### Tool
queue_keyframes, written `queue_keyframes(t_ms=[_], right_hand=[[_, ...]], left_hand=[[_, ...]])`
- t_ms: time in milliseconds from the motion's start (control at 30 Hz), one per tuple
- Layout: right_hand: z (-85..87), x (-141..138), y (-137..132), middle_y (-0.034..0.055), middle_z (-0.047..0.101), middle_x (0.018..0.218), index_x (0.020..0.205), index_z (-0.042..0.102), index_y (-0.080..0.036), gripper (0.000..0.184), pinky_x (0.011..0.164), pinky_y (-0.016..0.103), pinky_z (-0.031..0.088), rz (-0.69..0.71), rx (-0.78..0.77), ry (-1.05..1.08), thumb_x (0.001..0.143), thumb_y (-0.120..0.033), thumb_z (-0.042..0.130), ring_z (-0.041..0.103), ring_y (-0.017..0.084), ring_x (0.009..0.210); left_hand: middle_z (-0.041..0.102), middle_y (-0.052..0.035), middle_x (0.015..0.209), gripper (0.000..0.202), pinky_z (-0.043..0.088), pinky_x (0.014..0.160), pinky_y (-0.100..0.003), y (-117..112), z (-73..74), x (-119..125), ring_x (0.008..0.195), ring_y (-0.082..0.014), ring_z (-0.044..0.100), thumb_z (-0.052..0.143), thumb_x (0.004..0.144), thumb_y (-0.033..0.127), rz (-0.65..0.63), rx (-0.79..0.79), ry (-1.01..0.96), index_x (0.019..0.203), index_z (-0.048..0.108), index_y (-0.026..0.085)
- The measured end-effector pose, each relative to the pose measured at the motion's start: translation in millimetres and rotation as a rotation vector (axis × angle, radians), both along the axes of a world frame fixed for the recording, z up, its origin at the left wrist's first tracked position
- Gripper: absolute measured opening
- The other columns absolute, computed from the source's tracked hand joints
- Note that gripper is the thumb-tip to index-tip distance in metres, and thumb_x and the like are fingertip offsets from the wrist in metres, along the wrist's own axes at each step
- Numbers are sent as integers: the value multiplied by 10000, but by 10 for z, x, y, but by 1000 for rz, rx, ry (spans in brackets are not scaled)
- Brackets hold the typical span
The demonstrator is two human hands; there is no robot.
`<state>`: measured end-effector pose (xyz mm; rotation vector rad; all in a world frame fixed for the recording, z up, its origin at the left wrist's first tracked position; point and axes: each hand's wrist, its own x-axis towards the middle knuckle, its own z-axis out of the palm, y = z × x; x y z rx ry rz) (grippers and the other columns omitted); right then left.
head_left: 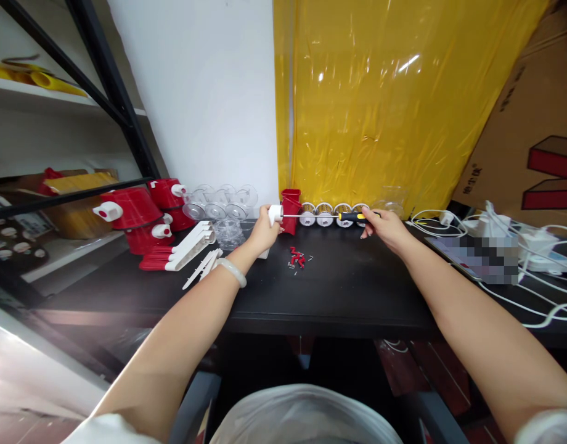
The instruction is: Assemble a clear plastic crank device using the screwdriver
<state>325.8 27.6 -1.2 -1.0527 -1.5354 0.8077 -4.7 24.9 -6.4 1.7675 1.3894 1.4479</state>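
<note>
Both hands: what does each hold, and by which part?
The right hand holds a black-and-yellow, metal-shafted screwdriver by its handle; the left hand holds a small white plastic piece by the side away from the screwdriver.

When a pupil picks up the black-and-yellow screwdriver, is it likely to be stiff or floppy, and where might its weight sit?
The screwdriver is probably stiff, as its thin, metallic-looking shaft runs straight to the white part. It may feel heavier at the handle, which looks thicker than the shaft.
</note>
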Motion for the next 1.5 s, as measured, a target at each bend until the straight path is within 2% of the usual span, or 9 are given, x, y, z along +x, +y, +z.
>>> queue_keyframes(t_ms=[133, 233, 300, 400, 533, 900, 1100, 1300, 1500], right_hand=[[0, -6, -8, -36, 434, 375, 616, 594, -174, 575, 515, 253, 499, -33, -28, -24, 766, -728, 583, 552, 123, 384], [0, -32, -3, -20, 468, 395, 629, 577, -182, 567, 507, 264, 511, -51, -70, 16, 765, -732, 581, 556, 129, 394], [7, -54, -7, -7, 559, 479, 719, 563, -199, 518, 512, 273, 526, -35, -103, 106, 738, -712, 634, 594, 140, 440], [27, -78, -42, -11, 678, 706, 901, 516, -245, 498, 554, 287, 552, 79, -96, 273, 661, -599, 772, 670, 155, 568], [40, -77, -88, -44, 684, 841, 990, 514, -281, 564, 627, 281, 566, 202, -23, 357, 577, -419, 872, 700, 146, 693], [1, -19, 2, -10, 694, 667, 864, 604, -218, 499, 665, 290, 578, 115, 2, 218, 589, -565, 836, 697, 163, 636], [10, -28, -25, -31, 614, 545, 751, 569, -210, 504, 618, 299, 574, 94, 15, 152, 617, -652, 772, 641, 153, 508], [-5, 0, -5, -54, 492, 417, 651, 522, -211, 529, 561, 284, 543, -7, 48, 9, 691, -717, 670, 535, 120, 378], [19, -18, -59, -63, 377, 321, 596, 546, -216, 552, 572, 321, 561, -32, -8, -41, 760, -741, 578, 409, 101, 293]], left_hand=[[615, -24, 922, 428, 579, 730, -328, 22, -26, -10, 684, -133, 670, 522, 804, 69, -20, 17, 15, 1188, 369, 178], [618, -25, 927, 447, 577, 740, -334, 26, -29, -12, 678, -134, 669, 531, 800, 75, -13, 22, 29, 1202, 364, 179], [621, -28, 943, 466, 576, 746, -336, 26, -27, -12, 682, -135, 669, 544, 794, 83, -3, 27, 37, 1212, 362, 183], [628, -29, 954, 490, 574, 760, -333, 26, -22, -12, 694, -135, 671, 550, 789, 84, -1, 22, 35, 1228, 359, 186], [634, -34, 954, 503, 573, 767, -332, 10, -7, -9, 706, -138, 671, 554, 784, 79, 1, 10, 33, 1237, 361, 183], [624, -16, 885, 425, 580, 713, -303, -44, 51, 31, 655, -110, 650, 524, 790, 21, -15, -15, -63, 1163, 389, 174], [619, -6, 889, 422, 586, 715, -305, -39, 48, 29, 671, -112, 655, 525, 787, 24, -8, -14, -42, 1151, 385, 184], [623, -3, 885, 418, 585, 730, -316, -40, 40, 24, 680, -121, 665, 509, 789, 26, -13, -14, -9, 1152, 376, 185], [632, -19, 925, 441, 579, 737, -323, -45, 30, 22, 690, -130, 671, 522, 786, 48, -17, -13, -5, 1178, 376, 187]])
